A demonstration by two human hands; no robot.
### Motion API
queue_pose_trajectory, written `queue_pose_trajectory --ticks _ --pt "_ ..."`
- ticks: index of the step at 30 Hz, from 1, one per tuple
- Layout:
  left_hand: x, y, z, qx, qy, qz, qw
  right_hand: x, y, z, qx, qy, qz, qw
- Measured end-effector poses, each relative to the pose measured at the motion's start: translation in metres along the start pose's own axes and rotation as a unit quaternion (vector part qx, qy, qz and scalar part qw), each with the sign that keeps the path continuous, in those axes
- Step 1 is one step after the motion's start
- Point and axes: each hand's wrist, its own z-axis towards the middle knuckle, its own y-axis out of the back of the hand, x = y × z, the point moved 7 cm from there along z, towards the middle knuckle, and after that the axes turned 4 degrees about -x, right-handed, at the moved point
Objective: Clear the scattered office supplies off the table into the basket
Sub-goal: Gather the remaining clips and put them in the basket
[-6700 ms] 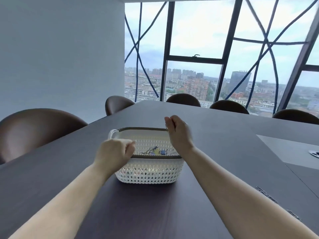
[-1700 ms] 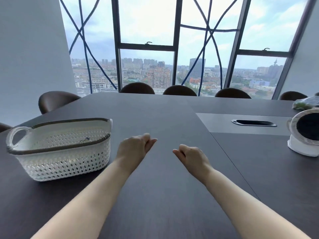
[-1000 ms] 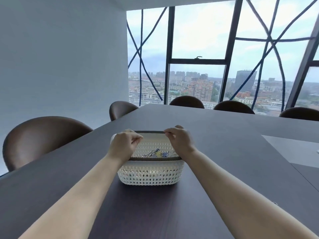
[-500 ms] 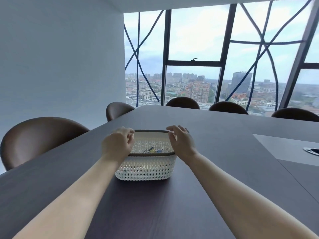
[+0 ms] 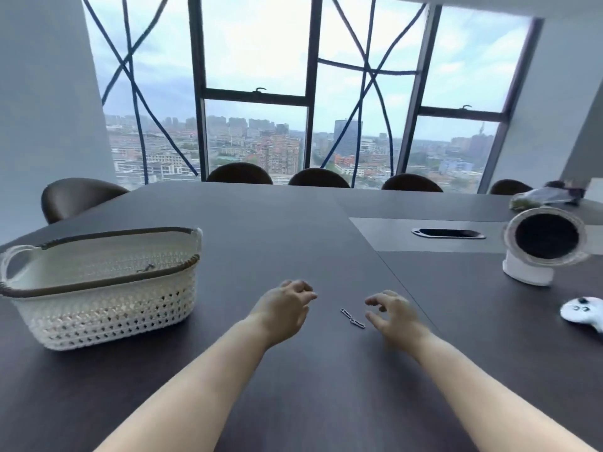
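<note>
- Nearest us, our two bare forearms reach forward over a dark table [image 5: 293, 402] with a smooth matte top and a faint wood grain.
- Our left hand [image 5: 284, 308] hovers palm down, fingers loosely curled and holding nothing.
- Our right hand [image 5: 393, 313] is also loose and empty, with thumb and fingers spread in a soft curve, the fingertips just beside two paper clips.
- The two paper clips [image 5: 352, 318] are thin loops of grey wire, lying flat end to end on the table between our hands, closer to the right one.
- To our left stands the basket [image 5: 104, 308], an oblong tub of white plastic lattice with a dark band along its rim and a looped handle at its left end. A small dark item shows inside; we cannot tell what it is.
- At the right edge lies a white, rounded game controller [image 5: 584, 313].
- Beyond it stands a small round fan [image 5: 545, 243], a white ring around a dark centre on a white base.
- Further back, a grey inset panel holds an oval cable slot [image 5: 447, 233].
- Brown chairs [image 5: 318, 178] with rounded backs line the table's far edge.
- Behind them, tall windows [image 5: 254, 93] in dark frames show a hazy city under pale sky.
</note>
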Motion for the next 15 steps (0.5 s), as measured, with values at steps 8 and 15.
queue_pose_trajectory --ticks 8,15 --pt "-0.038 -0.057 0.025 0.136 -0.055 0.008 0.989 -0.008 -0.01 -0.017 0.039 0.071 -0.03 0.996" --pt "-0.014 -0.037 0.02 0.083 0.02 -0.006 0.996 -0.001 -0.012 -0.017 0.021 0.078 -0.005 0.997"
